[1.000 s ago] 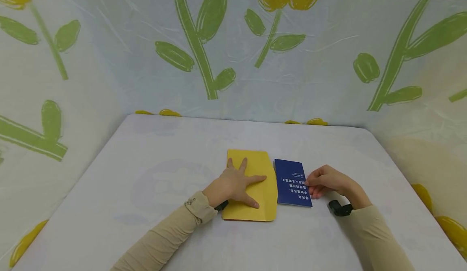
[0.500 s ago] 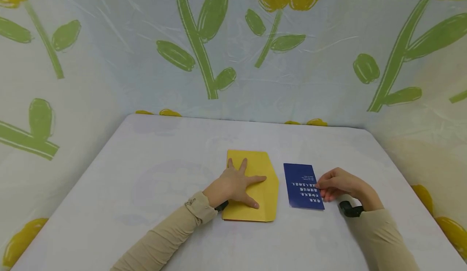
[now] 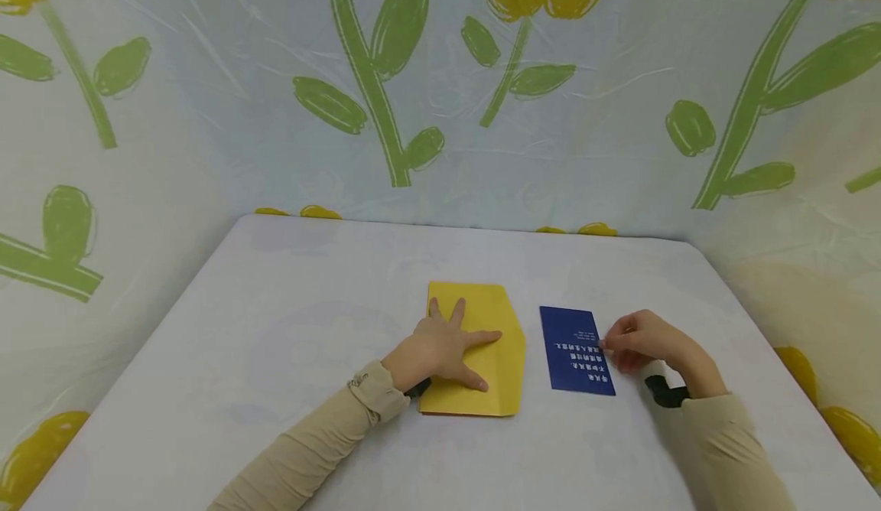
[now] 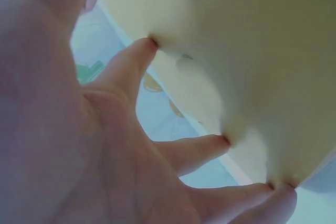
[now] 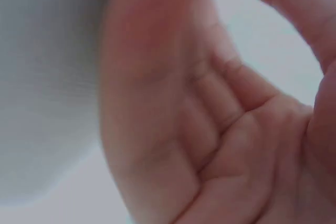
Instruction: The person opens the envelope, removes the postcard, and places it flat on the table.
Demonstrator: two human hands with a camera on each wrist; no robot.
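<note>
A yellow envelope [image 3: 509, 373] lies on the table with its pointed flap to the right. My left hand [image 3: 443, 349] presses on it with fingers spread wide; in the left wrist view, the fingertips [image 4: 149, 43] touch the envelope's pale surface. To the right of the envelope lies a dark blue card [image 3: 574, 358] printed with white characters. My right hand [image 3: 647, 343] pinches the card's right edge with thumb and index finger, the other fingers curled beneath. The right wrist view shows the palm and blurred fingers of my right hand [image 5: 157, 103], with the fingertips outside the picture.
A white cloth covers the table [image 3: 330, 274], and its back edge meets a hanging cloth [image 3: 606, 113] printed with flowers and leaves. Similar cloth stands at both sides. Dark straps with small devices [image 3: 664, 392] sit at the wrists.
The blue card has slid rightward, away from the envelope, along with my right hand, which has risen slightly at the end. The envelope's flap now shows fully. My left hand has stayed in place.
</note>
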